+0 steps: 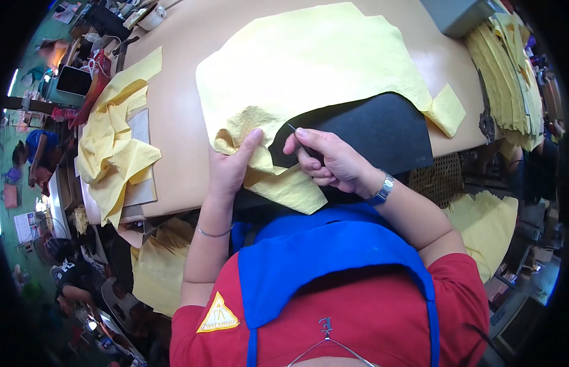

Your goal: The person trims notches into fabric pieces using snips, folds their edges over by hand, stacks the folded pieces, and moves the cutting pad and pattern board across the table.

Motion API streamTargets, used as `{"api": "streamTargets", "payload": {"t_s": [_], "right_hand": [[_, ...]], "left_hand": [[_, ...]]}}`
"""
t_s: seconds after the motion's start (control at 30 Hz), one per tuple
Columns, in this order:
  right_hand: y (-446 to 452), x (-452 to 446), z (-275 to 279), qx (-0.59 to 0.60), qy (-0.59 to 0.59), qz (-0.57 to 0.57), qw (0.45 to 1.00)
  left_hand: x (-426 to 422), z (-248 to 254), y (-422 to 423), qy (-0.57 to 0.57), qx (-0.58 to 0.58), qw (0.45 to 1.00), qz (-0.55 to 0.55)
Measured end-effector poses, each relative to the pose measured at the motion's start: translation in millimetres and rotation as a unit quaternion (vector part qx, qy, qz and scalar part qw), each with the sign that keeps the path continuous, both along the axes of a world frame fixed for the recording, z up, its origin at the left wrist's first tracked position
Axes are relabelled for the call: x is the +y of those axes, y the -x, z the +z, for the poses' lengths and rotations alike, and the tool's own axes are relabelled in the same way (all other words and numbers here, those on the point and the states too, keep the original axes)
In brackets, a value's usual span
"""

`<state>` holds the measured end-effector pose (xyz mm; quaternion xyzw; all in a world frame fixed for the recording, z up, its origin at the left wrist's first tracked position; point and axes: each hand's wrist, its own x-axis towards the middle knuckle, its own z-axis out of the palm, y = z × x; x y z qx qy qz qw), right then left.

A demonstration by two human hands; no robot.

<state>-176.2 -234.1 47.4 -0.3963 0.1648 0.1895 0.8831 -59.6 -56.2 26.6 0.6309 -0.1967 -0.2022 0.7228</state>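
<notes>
Yellow sheet (309, 67), 12 o'clock: seems part-cut, remainder unclear; left grip (233, 160) pinches it, right grip (334, 158) clasps thin tool (291, 127).

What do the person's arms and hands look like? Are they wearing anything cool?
The left hand and right hand are both bare. A thin, silvery bracelet circles the left wrist, and a shiny metal watch with a bluish tint is on the right. The red sleeves are short, leaving the forearms uncovered.
</notes>
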Motion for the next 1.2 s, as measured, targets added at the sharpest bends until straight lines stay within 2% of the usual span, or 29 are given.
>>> {"api": "streamTargets", "payload": {"t_s": [0.17,0.27,0.47,0.6,0.67,0.73,0.77,0.8,0.83,0.87,0.93,1.03,1.1,1.13,1.2], "right_hand": [[-7,2,2,0.025,-0.012,0.005,1.000],[-3,0,-6,-0.014,0.003,0.010,1.000],[-6,3,2,0.033,-0.015,0.009,0.999],[-2,3,1,0.000,0.022,0.016,1.000],[7,-4,2,-0.031,0.101,0.028,0.994],[13,-16,6,-0.165,0.343,-0.032,0.924],[15,-28,17,-0.190,0.492,-0.060,0.848],[17,-42,28,-0.209,0.625,-0.091,0.747],[13,-58,20,-0.228,0.724,-0.141,0.636],[7,-69,15,-0.201,0.766,-0.164,0.588],[-9,-90,4,-0.138,0.809,-0.099,0.562],[-49,-89,-11,-0.235,0.791,-0.075,0.560],[-74,-80,-11,-0.279,0.768,-0.041,0.575],[-83,-76,-9,-0.283,0.756,-0.014,0.590],[-91,-74,-5,-0.257,0.723,-0.099,0.634]], "left_hand": [[-2,-1,0,0.002,0.012,1.000,-0.008],[-1,0,0,-0.001,0.009,1.000,-0.005],[-1,-2,-1,-0.034,0.000,0.999,-0.004],[0,2,4,-0.050,-0.001,0.999,-0.003],[6,11,6,-0.084,-0.023,0.996,0.000],[25,14,12,-0.157,-0.005,0.987,-0.018],[34,16,14,-0.162,-0.103,0.981,-0.019],[42,18,15,-0.167,-0.200,0.965,-0.018],[52,21,11,-0.149,-0.166,0.975,0.017],[64,23,6,-0.129,-0.130,0.982,0.050],[77,31,-6,-0.087,-0.055,0.988,0.113],[62,70,-24,-0.195,-0.308,0.923,0.127],[26,92,-31,-0.176,-0.409,0.894,0.044],[2,103,-27,-0.163,-0.421,0.892,0.018],[-39,100,-36,-0.172,-0.427,0.886,-0.056]]}}
